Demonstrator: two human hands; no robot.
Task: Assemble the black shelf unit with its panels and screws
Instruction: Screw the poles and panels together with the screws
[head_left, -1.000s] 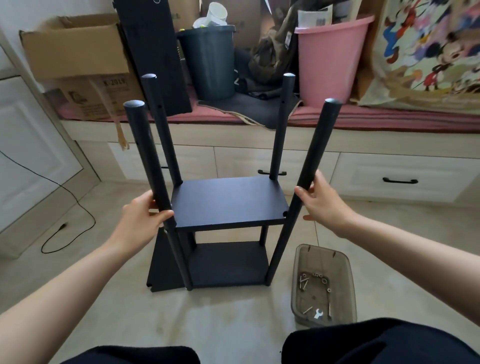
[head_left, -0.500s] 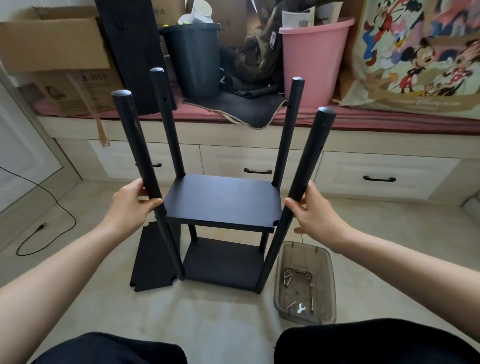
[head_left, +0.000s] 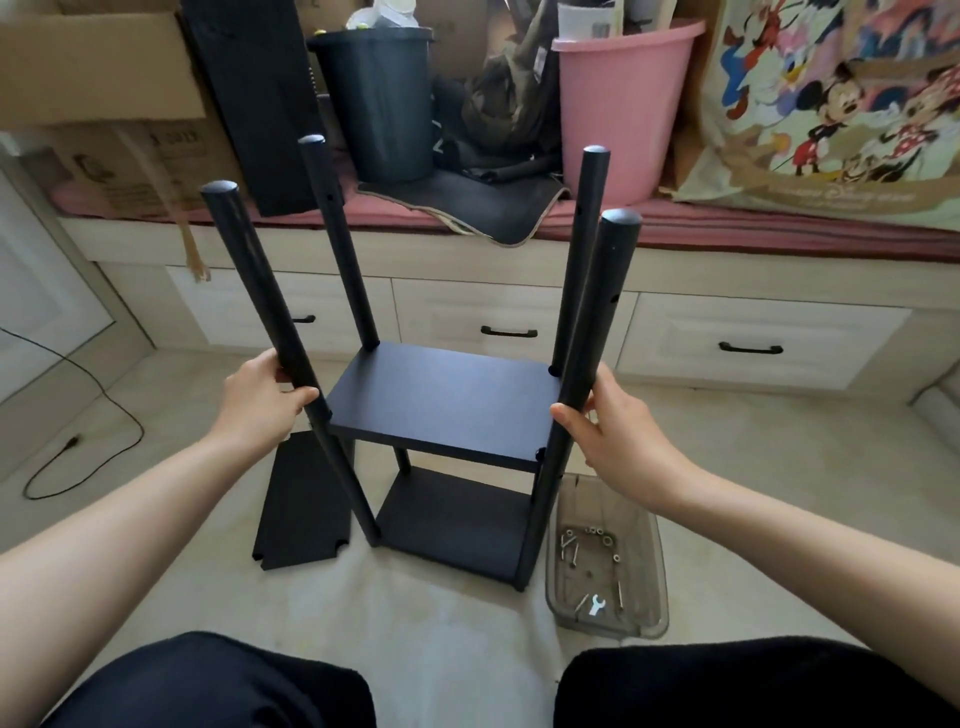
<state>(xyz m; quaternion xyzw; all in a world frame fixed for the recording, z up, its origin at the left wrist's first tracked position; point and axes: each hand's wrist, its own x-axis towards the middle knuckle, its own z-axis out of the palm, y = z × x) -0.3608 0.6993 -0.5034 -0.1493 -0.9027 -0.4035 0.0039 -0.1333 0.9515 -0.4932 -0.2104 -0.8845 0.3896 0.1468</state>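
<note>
The black shelf unit stands upright on the floor with two panels fixed between four round posts that rise well above the upper panel. My left hand grips the near left post just above the upper panel. My right hand holds the near right post at the same height. A loose black panel lies flat on the floor left of the unit. A clear plastic tray at the right of the unit's foot holds several screws and a small wrench.
A window bench with drawers runs behind the unit. On it stand a cardboard box, another black panel leaning upright, a dark bin and a pink bucket. A cable lies on the floor at left. My knees fill the bottom edge.
The shelf unit has turned slightly clockwise and shifted right relative to the loose panel. Both hands keep their hold on the near posts.
</note>
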